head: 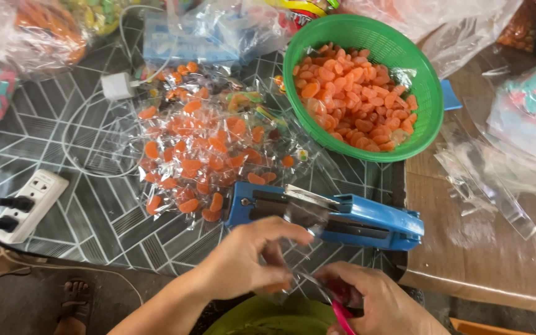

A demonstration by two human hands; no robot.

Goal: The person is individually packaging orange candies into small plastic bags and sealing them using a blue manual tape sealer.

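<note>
At the bottom of the picture, the left hand (249, 257) pinches a small clear bag (293, 232) between thumb and fingers, and an orange candy (276, 287) shows inside the bag, low down by the thumb. The top of the bag reaches up to the blue sealer (342, 218), which lies flat on the mat just above the hands. The right hand (373, 301) is curled shut around a pink handle (342, 316); it looks like scissors, and thin metal tips stick out toward the bag, but the tool is partly hidden. Under both hands sits a green bowl (268, 316), and only its rim shows. Just past the sealer, on the left, lies a heap of little packed candy bags (200, 149), each with orange candies in it. To the right of the heap stands a green basket (426, 80) full of loose orange candies (355, 99). The basket rests partly on the grey patterned mat (88, 217) and partly by the brown table top (466, 248). Empty clear bags (491, 186) lie spread on the brown table on the right. Far to the left, a white power strip (32, 201) sits on the mat with black plugs in it, and a white charger (118, 85) lies farther up. A bare foot (72, 298) shows on the floor at the bottom left.
</note>
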